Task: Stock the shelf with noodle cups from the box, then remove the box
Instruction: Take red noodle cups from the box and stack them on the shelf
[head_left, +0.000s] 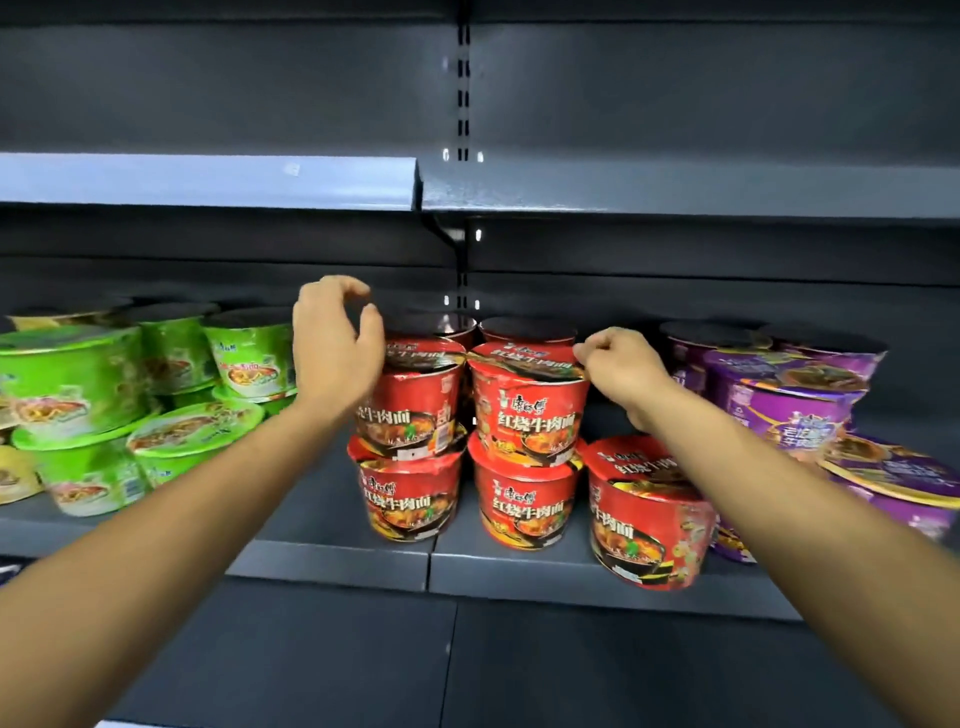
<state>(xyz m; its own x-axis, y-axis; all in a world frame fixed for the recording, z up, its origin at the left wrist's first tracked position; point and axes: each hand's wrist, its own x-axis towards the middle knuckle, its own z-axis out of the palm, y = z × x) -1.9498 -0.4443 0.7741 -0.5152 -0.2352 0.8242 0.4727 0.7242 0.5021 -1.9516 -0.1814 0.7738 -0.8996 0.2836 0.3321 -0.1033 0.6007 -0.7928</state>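
Noodle cups (527, 501) in red stood on the shelf (332, 564) at the centre of the frame: two front stacks of two, more behind them, and a lone cup (644, 525) at lower right with nothing on top. Green cups (78, 384) filled the left of the shelf, purple cups (789, 405) the right. The left hand (337, 353) was half-open at the top-left cup (415, 410), fingers loosely curled above its rim, holding nothing. The right hand (621, 369) had its fingers curled tight at the lid edge of the top-right cup (530, 410); whether it pinched or only touched could not be told. Stocking looked well along, though the lone cup left room for another. The box was out of view, so what it still held could not be judged, and its removal was presumably still to come.
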